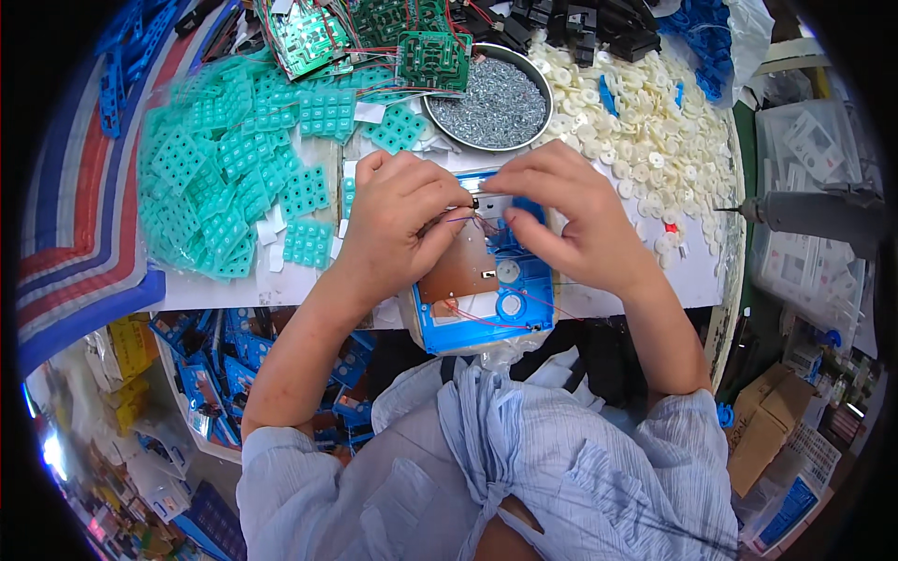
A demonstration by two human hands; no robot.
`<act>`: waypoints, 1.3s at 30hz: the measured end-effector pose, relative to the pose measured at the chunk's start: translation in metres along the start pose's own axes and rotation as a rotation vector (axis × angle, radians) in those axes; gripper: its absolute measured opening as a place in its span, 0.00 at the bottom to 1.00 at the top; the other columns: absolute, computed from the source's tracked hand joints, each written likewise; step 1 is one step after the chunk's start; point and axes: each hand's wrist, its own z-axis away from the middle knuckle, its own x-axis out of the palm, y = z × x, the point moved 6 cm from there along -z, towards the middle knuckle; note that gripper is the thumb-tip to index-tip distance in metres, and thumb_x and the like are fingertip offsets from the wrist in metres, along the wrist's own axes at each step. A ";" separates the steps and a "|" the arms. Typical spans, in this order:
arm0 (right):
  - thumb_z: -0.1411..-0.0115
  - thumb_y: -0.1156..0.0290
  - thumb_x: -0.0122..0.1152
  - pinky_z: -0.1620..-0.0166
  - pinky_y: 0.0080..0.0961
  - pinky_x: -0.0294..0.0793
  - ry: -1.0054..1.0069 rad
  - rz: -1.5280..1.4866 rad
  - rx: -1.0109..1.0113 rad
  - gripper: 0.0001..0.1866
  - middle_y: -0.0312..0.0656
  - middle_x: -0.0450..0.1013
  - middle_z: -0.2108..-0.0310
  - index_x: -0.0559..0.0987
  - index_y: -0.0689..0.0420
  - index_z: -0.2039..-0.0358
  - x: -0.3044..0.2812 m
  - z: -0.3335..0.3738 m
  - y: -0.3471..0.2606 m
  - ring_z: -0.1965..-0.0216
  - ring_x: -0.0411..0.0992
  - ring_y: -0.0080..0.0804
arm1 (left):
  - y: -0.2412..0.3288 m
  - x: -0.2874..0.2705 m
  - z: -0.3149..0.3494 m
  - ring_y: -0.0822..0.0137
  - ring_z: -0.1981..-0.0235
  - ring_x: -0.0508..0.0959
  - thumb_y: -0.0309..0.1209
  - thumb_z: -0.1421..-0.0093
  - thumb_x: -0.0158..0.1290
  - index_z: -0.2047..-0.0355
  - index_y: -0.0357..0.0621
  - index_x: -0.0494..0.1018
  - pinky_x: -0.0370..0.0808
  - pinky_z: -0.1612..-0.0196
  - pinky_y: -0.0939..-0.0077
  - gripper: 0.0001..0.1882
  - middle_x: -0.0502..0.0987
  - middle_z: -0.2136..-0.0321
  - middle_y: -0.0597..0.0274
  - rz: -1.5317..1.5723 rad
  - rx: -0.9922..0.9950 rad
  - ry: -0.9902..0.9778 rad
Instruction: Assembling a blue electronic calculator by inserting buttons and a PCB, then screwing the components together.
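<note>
A blue plastic housing lies open in front of me at the table's near edge, with a brown circuit board inside. Thin red and dark wires run over the board. My left hand is closed over the housing's upper left, thumb and forefinger pinching the wires beside a small black part. On the upper right, my right hand curls over the housing, fingertips at its far end and thumb bent inward. The palm hides part of the right edge. Two white rings sit in the housing's right side.
Teal button pads are heaped left, cream plastic discs right. A metal bowl of small metal pieces stands behind the housing, near green circuit boards. An electric screwdriver points in from the right. Blue housings fill a bin below left.
</note>
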 end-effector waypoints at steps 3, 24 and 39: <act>0.46 0.74 0.64 0.52 0.37 0.75 -0.044 0.001 0.025 0.14 0.44 0.78 0.60 0.84 0.58 0.57 0.006 0.000 -0.001 0.56 0.73 0.45 | 0.002 -0.003 0.003 0.63 0.61 0.75 0.28 0.47 0.63 0.67 0.50 0.79 0.60 0.49 0.60 0.07 0.79 0.67 0.69 -0.037 -0.014 0.017; 0.40 0.71 0.65 0.58 0.31 0.82 0.494 0.193 0.324 0.38 0.57 0.76 0.49 0.62 0.68 0.32 -0.051 -0.025 0.085 0.61 0.80 0.41 | 0.004 0.003 0.000 0.60 0.42 0.76 0.30 0.42 0.61 0.62 0.54 0.80 0.44 0.31 0.37 0.07 0.85 0.59 0.74 0.081 0.147 -0.358; 0.53 0.52 0.76 0.47 0.40 0.77 0.028 0.734 0.642 0.42 0.54 0.81 0.54 0.74 0.57 0.40 -0.100 -0.119 0.229 0.50 0.78 0.52 | 0.028 0.004 0.021 0.59 0.52 0.82 0.26 0.47 0.61 0.61 0.41 0.78 0.75 0.45 0.53 0.12 0.82 0.54 0.57 -0.056 0.300 -0.226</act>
